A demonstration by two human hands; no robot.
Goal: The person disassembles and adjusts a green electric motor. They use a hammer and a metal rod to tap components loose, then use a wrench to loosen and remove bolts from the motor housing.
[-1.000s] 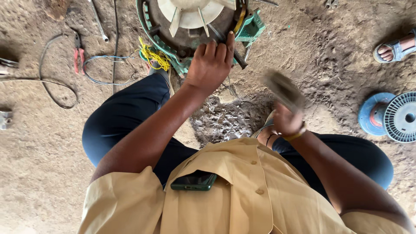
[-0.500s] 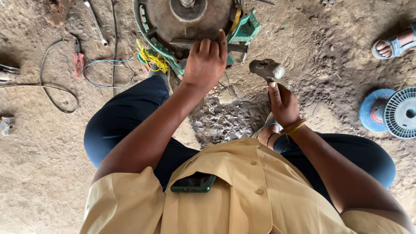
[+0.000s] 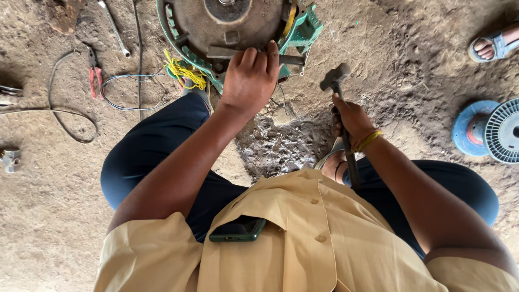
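Rusty metal fills the top of the view: a round motor housing (image 3: pixel 232 24) with a green frame sits on the dirt floor (image 3: pixel 43 216), just ahead of a person crouched over it in a tan shirt and dark trousers. The left hand (image 3: pixel 250 81) is closed over a flat steel bar (image 3: pixel 254 54) laid across the lower edge of the housing, fingers curled on top of it, the bar's ends sticking out on both sides. The right hand (image 3: pixel 351 119) has its grip wrapped tight around the shaft of a hammer (image 3: pixel 335 78), whose dark head stands raised just right of the bar's end and apart from it; the handle runs down past the wrist, which wears a yellow band. Yellow wire (image 3: pixel 184 73) is bunched at the housing's lower left, touching the frame. Further left on the ground lie red-handled pliers (image 3: pixel 94 75), a spanner (image 3: pixel 114 27) and loops of thin cable (image 3: pixel 124 92). Far right stands a blue spool (image 3: pixel 470 127) beside a grey ribbed reel (image 3: pixel 505 130), and above them another person's sandalled foot (image 3: pixel 494 43). A dark phone (image 3: pixel 238 230) pokes from the shirt pocket.
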